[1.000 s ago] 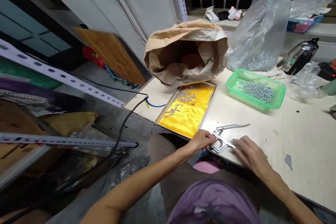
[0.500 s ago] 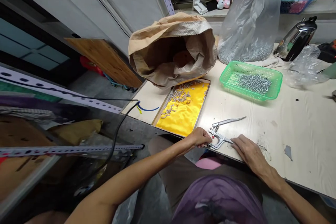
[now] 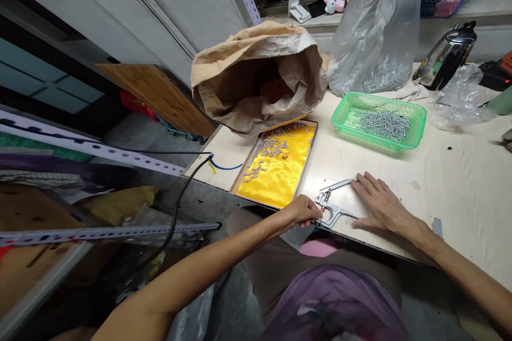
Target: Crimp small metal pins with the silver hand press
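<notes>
Pinching beside the pliers, my left hand has its fingertips together, on what I cannot tell. The metal tool, at the table's near edge, should feel stiff and slick, best squeezed by its handles, where my right hand spreads wide.

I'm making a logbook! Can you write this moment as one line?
left hand: at head of pliers | right hand: spread open at handles | green basket: holds small metal pieces

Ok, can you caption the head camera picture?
Left hand and right hand at silver pliers beside a yellow-lined tray.
</notes>
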The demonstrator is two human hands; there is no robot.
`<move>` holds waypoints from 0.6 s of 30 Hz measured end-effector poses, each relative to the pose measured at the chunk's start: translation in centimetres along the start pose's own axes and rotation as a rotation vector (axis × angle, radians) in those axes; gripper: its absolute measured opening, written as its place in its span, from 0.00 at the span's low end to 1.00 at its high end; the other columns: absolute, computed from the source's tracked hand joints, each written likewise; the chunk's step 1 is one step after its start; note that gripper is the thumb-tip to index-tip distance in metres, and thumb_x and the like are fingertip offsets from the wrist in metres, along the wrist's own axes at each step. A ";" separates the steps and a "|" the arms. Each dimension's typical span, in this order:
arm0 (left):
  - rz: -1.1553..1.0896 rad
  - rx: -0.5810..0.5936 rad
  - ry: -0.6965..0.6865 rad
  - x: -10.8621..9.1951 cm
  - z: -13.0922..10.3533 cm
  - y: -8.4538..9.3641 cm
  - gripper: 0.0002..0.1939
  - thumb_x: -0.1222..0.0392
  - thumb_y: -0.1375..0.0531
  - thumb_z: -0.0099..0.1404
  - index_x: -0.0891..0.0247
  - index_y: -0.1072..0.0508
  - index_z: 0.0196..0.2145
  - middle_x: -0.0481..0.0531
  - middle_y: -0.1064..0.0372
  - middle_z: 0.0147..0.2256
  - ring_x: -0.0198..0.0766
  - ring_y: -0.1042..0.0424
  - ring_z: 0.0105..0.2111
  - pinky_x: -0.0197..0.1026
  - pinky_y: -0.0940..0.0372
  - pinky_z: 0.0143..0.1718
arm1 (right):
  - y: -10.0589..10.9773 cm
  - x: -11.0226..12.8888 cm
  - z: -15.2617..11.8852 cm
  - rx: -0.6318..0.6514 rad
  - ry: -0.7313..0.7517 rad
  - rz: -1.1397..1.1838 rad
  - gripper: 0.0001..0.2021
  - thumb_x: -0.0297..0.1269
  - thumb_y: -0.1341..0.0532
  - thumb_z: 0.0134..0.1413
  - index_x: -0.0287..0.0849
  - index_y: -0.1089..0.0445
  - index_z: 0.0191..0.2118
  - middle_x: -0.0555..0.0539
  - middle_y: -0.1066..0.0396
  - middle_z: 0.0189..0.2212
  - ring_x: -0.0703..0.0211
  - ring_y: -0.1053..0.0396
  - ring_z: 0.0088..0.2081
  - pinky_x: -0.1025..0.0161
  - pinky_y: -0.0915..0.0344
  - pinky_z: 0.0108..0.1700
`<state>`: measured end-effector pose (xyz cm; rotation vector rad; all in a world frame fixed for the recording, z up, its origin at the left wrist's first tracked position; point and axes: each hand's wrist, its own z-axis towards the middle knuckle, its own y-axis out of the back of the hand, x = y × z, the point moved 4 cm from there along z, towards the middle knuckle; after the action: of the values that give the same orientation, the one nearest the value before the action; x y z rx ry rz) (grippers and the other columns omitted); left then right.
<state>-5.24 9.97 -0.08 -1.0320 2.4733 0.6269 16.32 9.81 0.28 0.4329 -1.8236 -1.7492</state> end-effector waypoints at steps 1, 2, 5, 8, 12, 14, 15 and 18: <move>-0.004 0.001 -0.001 0.0 0.0 0.0 0.09 0.60 0.37 0.52 0.67 0.31 0.20 0.40 0.45 0.10 0.25 0.46 0.10 0.29 0.48 0.14 | 0.1 -0.1 0.3 0.004 0.004 0.007 0.48 0.62 0.39 0.41 0.35 0.51 0.62 0.29 0.46 0.58 0.34 0.52 0.60 0.40 0.46 0.54; -0.005 0.001 -0.002 0.0 0.0 0.0 0.10 0.60 0.37 0.52 0.67 0.31 0.19 0.40 0.45 0.10 0.25 0.46 0.10 0.29 0.48 0.14 | 0.3 -0.2 0.5 0.001 0.004 0.015 0.48 0.62 0.39 0.41 0.36 0.52 0.62 0.30 0.44 0.57 0.35 0.49 0.59 0.40 0.46 0.54; -0.009 -0.010 -0.005 0.2 0.1 0.0 0.11 0.59 0.36 0.51 0.68 0.31 0.19 0.40 0.45 0.10 0.25 0.46 0.10 0.29 0.48 0.14 | 1.0 0.0 0.9 0.000 0.001 0.019 0.47 0.60 0.36 0.40 0.35 0.49 0.60 0.32 0.38 0.51 0.37 0.42 0.53 0.42 0.45 0.52; -0.021 -0.013 -0.017 0.3 0.1 0.0 0.12 0.58 0.36 0.51 0.68 0.32 0.19 0.40 0.45 0.10 0.25 0.46 0.11 0.29 0.48 0.14 | 1.5 0.4 0.9 0.018 -0.005 -0.003 0.44 0.56 0.33 0.37 0.33 0.43 0.56 0.33 0.35 0.46 0.40 0.38 0.48 0.47 0.41 0.49; -0.034 -0.005 -0.015 0.5 0.2 0.0 0.13 0.56 0.35 0.50 0.68 0.32 0.19 0.40 0.44 0.11 0.25 0.46 0.10 0.30 0.48 0.13 | 1.8 0.8 0.9 0.012 -0.032 -0.020 0.38 0.54 0.32 0.37 0.36 0.39 0.53 0.37 0.33 0.44 0.43 0.37 0.44 0.50 0.40 0.45; -0.041 -0.002 -0.018 0.6 0.3 0.0 0.14 0.56 0.34 0.49 0.68 0.33 0.19 0.40 0.43 0.11 0.25 0.45 0.11 0.30 0.47 0.14 | 1.8 1.0 0.8 0.009 -0.041 -0.023 0.36 0.53 0.32 0.39 0.37 0.38 0.52 0.38 0.33 0.43 0.44 0.37 0.43 0.51 0.40 0.44; -0.042 -0.001 -0.019 0.7 0.3 0.0 0.14 0.55 0.35 0.50 0.68 0.33 0.19 0.40 0.43 0.12 0.25 0.45 0.11 0.30 0.47 0.14 | 1.9 1.0 0.8 0.008 -0.043 -0.023 0.34 0.52 0.32 0.39 0.38 0.38 0.51 0.38 0.33 0.42 0.44 0.37 0.43 0.52 0.41 0.43; 0.004 -0.002 -0.006 0.8 0.0 0.0 0.15 0.55 0.37 0.54 0.67 0.34 0.18 0.41 0.43 0.12 0.26 0.44 0.12 0.31 0.46 0.16 | 1.9 1.3 0.7 0.001 -0.036 -0.020 0.29 0.48 0.33 0.42 0.39 0.37 0.49 0.39 0.33 0.41 0.46 0.37 0.42 0.53 0.41 0.41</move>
<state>-5.74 9.53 -0.44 -1.0248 2.4707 0.6323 15.20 9.74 2.40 0.4241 -1.8509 -1.7803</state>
